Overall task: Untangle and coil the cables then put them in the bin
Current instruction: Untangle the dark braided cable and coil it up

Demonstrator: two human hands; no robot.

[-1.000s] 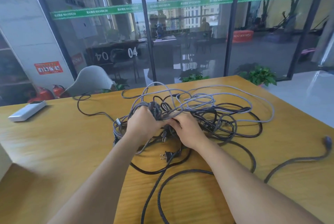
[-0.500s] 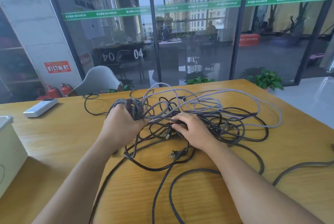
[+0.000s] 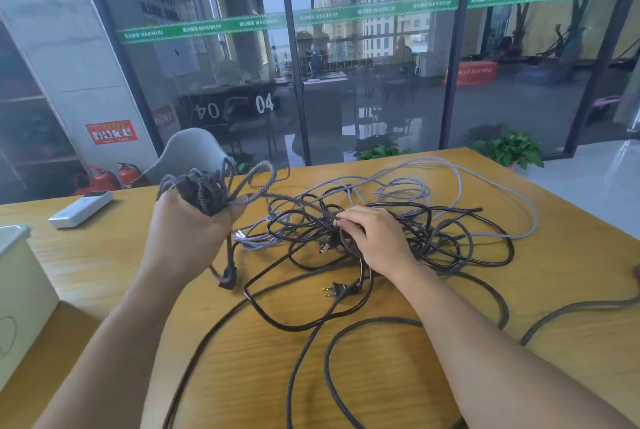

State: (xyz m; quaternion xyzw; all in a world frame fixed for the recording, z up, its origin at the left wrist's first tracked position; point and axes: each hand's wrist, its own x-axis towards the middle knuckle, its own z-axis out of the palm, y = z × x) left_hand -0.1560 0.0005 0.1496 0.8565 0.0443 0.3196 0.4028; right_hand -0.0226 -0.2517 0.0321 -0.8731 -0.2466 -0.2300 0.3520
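A tangle of black and light grey cables (image 3: 415, 220) sprawls over the wooden table (image 3: 104, 255). My left hand (image 3: 188, 234) is raised above the table and grips a bunch of dark braided cable loops (image 3: 211, 186); a dark connector (image 3: 228, 278) dangles below it. My right hand (image 3: 372, 238) rests on the middle of the tangle, its fingers pinching a black cable. Two plugs lie near it, one (image 3: 325, 246) by the fingers and one (image 3: 337, 290) below the wrist. The white bin (image 3: 20, 290) stands at the left edge, only partly in view.
A white remote-like device (image 3: 81, 208) lies at the table's far left. A thick dark cable (image 3: 571, 310) runs off to the right edge. A grey chair (image 3: 194, 151) stands behind the table, with a glass wall and potted plants (image 3: 512, 148) beyond.
My left hand has lifted the braided bunch up and to the left, away from the tangle. My right hand stays on the pile. The camera has turned left, showing more of the bin.
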